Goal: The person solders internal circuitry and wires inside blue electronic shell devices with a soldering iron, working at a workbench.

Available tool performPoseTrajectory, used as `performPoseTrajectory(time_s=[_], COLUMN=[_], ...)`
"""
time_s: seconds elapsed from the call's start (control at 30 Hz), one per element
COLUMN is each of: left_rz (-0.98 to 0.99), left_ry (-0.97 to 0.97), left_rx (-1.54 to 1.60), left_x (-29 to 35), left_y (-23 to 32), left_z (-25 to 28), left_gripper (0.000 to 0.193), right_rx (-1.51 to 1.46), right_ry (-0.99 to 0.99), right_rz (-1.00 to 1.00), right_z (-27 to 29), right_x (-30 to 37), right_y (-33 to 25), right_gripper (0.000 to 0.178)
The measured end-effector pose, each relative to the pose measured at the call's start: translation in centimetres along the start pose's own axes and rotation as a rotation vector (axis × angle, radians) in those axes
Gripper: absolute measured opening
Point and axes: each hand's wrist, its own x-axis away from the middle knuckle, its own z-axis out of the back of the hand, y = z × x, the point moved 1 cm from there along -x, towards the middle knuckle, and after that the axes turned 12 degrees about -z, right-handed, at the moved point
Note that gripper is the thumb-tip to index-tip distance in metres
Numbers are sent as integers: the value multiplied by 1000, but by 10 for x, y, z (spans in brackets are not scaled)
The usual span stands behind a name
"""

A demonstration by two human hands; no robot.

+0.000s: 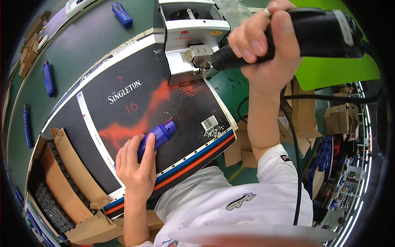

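Note:
My left hand lies over a blue plastic cylindrical housing, its fingers wrapped round the near part. A short red wire pokes out by the housing's far end. Beneath it is a dark printed sheet with white crumbs near a barcode. My right hand grips a black corded electric screwdriver, held roughly level. The screwdriver's tip points left and meets the metal outlet of a silver screw feeder. Whether a screw sits on the bit is too small to tell.
Several similar blue housings, one of them at the top, lie on the green table. An open cardboard box with black parts stands at lower left. The screwdriver's black cable hangs past my right arm. A bright green sheet is at right.

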Motion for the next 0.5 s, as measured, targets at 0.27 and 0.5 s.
performPoseTrajectory(time_s=[0.27,0.5], left_rz=[-9,-14], left_ry=[12,15], left_rx=[5,6], left_x=[0,-1], left_y=[1,2], left_z=[-1,-2], left_gripper=[43,43], right_rx=[47,-35], right_ry=[11,-5], right_rz=[18,43], right_z=[5,6], right_x=[-8,-5], right_y=[1,-6], right_gripper=[22,22])
